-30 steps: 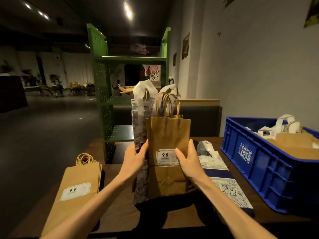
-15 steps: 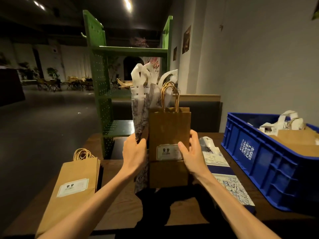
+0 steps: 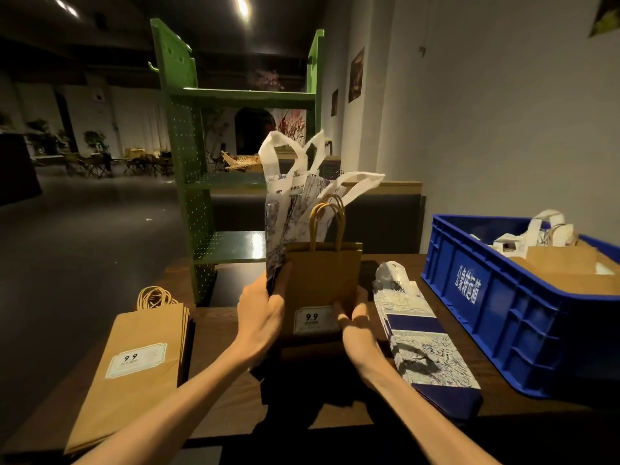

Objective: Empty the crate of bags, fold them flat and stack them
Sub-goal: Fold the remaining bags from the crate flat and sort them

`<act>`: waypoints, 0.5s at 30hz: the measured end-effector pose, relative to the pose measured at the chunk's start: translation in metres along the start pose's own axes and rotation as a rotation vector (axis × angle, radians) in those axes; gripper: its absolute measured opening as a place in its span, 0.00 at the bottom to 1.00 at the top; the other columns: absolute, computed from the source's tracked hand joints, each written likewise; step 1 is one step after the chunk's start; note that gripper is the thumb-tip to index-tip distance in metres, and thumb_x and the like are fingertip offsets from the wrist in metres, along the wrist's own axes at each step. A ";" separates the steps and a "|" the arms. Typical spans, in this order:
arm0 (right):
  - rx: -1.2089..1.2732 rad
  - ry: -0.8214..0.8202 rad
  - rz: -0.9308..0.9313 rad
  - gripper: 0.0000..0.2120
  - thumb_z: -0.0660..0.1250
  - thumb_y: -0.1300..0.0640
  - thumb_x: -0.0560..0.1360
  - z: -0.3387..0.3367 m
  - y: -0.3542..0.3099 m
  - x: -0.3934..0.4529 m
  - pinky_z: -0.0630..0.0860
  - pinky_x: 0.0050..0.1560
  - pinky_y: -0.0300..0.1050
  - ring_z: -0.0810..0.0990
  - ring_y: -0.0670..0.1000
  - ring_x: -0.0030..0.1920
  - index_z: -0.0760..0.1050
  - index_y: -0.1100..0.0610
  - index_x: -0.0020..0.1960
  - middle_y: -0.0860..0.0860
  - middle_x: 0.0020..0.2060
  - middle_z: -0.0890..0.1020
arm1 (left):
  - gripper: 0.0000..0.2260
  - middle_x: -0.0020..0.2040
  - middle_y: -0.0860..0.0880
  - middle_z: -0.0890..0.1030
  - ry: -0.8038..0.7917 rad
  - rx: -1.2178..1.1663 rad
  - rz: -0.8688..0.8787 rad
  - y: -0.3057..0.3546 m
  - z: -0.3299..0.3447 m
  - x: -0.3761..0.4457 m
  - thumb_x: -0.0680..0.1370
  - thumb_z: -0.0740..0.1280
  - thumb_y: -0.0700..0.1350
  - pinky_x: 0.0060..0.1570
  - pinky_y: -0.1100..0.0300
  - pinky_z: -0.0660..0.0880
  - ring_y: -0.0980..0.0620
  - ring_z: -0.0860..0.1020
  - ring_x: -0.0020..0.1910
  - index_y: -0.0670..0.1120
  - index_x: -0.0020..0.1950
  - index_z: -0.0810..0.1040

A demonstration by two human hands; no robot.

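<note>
Wooden table (image 3: 214,333), both hands gripping bags (image 3: 322,280)

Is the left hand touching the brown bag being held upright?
Touching. The head view shows the left hand gripping the brown bag at its left edge.

Dim shop: price-labelled bags (image 3: 136,360), green display shelving (image 3: 188,169).

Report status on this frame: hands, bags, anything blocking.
Left hand and right hand grip upright brown bag with patterned bags behind. Flat stacks both sides; blue crate not empty. Nothing blocking.
</note>
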State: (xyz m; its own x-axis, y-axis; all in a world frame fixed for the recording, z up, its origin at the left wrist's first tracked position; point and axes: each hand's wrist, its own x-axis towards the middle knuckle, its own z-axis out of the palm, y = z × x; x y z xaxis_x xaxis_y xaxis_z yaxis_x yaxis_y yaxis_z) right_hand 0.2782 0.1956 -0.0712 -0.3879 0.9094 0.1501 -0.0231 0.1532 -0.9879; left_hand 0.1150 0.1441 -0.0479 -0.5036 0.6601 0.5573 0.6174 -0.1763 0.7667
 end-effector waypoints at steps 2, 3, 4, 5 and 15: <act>-0.024 -0.006 -0.003 0.29 0.55 0.55 0.86 -0.001 -0.003 0.000 0.54 0.75 0.40 0.57 0.49 0.78 0.44 0.48 0.81 0.44 0.76 0.59 | 0.15 0.28 0.53 0.76 -0.011 -0.057 -0.007 0.001 -0.003 0.002 0.80 0.59 0.51 0.33 0.48 0.73 0.48 0.74 0.29 0.51 0.33 0.70; -0.045 -0.009 -0.011 0.28 0.54 0.54 0.86 -0.002 -0.005 0.003 0.57 0.76 0.43 0.58 0.50 0.77 0.45 0.47 0.81 0.44 0.75 0.61 | 0.18 0.26 0.55 0.73 -0.013 -0.097 -0.011 0.005 -0.004 0.004 0.81 0.59 0.53 0.32 0.53 0.70 0.51 0.71 0.28 0.54 0.31 0.68; -0.063 -0.005 -0.033 0.26 0.54 0.54 0.86 -0.002 -0.011 0.005 0.60 0.75 0.44 0.60 0.51 0.77 0.48 0.48 0.81 0.45 0.72 0.64 | 0.20 0.25 0.56 0.71 -0.010 -0.139 -0.013 0.008 -0.006 0.006 0.82 0.59 0.54 0.31 0.56 0.67 0.53 0.69 0.27 0.56 0.30 0.68; -0.073 0.005 -0.062 0.24 0.53 0.55 0.86 -0.001 -0.014 0.010 0.61 0.73 0.44 0.61 0.52 0.77 0.52 0.50 0.80 0.47 0.70 0.66 | 0.20 0.25 0.55 0.71 -0.005 -0.181 -0.013 0.011 -0.008 0.008 0.83 0.58 0.54 0.30 0.56 0.66 0.53 0.68 0.27 0.56 0.29 0.69; -0.135 -0.121 -0.131 0.06 0.57 0.58 0.85 0.020 -0.041 0.016 0.83 0.47 0.44 0.84 0.46 0.50 0.68 0.51 0.60 0.52 0.54 0.81 | 0.25 0.33 0.44 0.80 0.029 -0.230 -0.055 0.021 -0.056 0.016 0.83 0.59 0.56 0.35 0.53 0.71 0.47 0.76 0.31 0.36 0.39 0.77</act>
State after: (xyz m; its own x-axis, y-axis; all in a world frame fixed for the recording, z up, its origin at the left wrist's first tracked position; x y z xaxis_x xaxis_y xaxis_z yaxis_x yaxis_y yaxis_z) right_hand 0.2546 0.1957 -0.0290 -0.4974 0.8265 0.2636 0.0392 0.3250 -0.9449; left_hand 0.0862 0.1104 -0.0049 -0.5522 0.6524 0.5190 0.4359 -0.3047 0.8468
